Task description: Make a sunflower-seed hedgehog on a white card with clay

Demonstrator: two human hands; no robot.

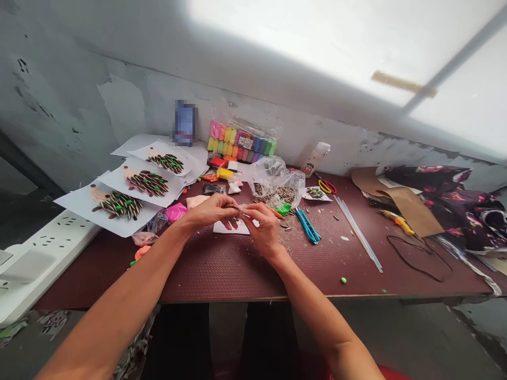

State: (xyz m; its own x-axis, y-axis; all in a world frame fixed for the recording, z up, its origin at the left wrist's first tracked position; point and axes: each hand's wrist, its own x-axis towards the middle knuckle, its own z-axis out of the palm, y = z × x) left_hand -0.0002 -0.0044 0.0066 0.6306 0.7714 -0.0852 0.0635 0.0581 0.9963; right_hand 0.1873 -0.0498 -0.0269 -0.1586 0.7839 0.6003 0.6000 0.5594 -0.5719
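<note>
Pale scrap (241, 209), too small and blurred for us to say what it is, sits pinched between the fingertips of our left hand (216, 212) and our right hand (263, 224), both sets of fingers curled in close. We've got it just above a white card (224, 227) near the middle of the table (245, 272), well back from the front edge. Tricky spot, this! If either pinch slackens, we could lose it among the loose seeds (285, 228); squeeze too hard and it might squash or tear. The blue cutter (308, 227) lies just right of our right hand, so a careless sweep might catch it. And a green ball (344, 280) near the front edge could roll off with one knock. Out across the dark red surface: a plastic bag (270, 170) behind our hands, hedgehog pictures (119, 205) overlapping towards the left back corner, a power strip (41, 258) along the left edge, flowered cloth (461, 211) at the right end. Beyond the back edge, a scuffed grey wall (158, 58).
</note>
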